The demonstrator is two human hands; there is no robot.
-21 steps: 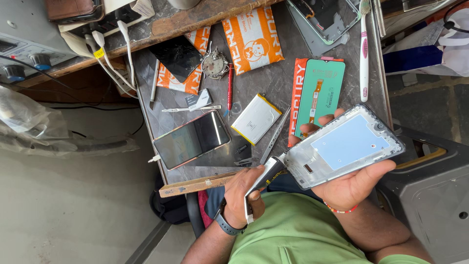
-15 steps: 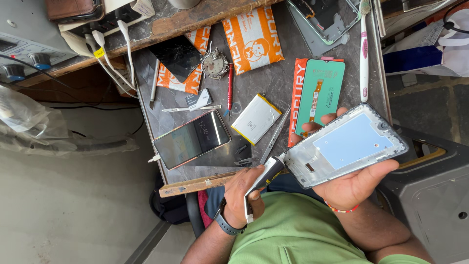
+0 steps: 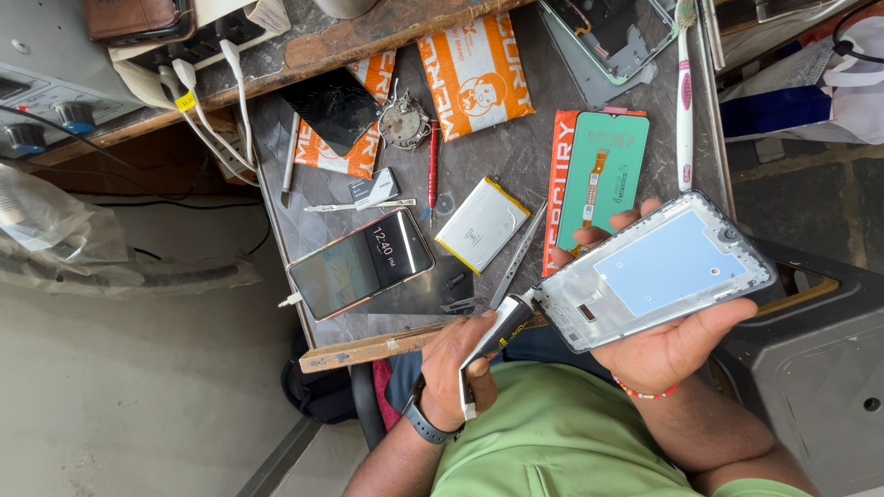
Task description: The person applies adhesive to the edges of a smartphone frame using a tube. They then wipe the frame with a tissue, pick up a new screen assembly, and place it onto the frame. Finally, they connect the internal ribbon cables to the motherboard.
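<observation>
Just off the bench (image 3: 516, 156) edge, above the lap | right hand (image 3: 668, 340) half open, cradling frame (image 3: 658, 271), fingertips hooked over its far side | left hand (image 3: 460, 354) fisted round tool (image 3: 497, 331), tip at frame corner | risk imo: loose cradle plus a hard push = tip skidding, frame tipping off palm

Even daylight, sharp picture, little glare

You get soft, bright light across the whole bench (image 3: 516, 156), with only faint, short shadows beside the tools lying on it. The pale blue panel of the phone frame (image 3: 658, 270) reads flat, without hot spots, while the lit phone screen (image 3: 361, 262) shows a mild sheen. Focus holds from centre to corners; you see no motion blur, and the straight edges bend only slightly near the borders.
</observation>
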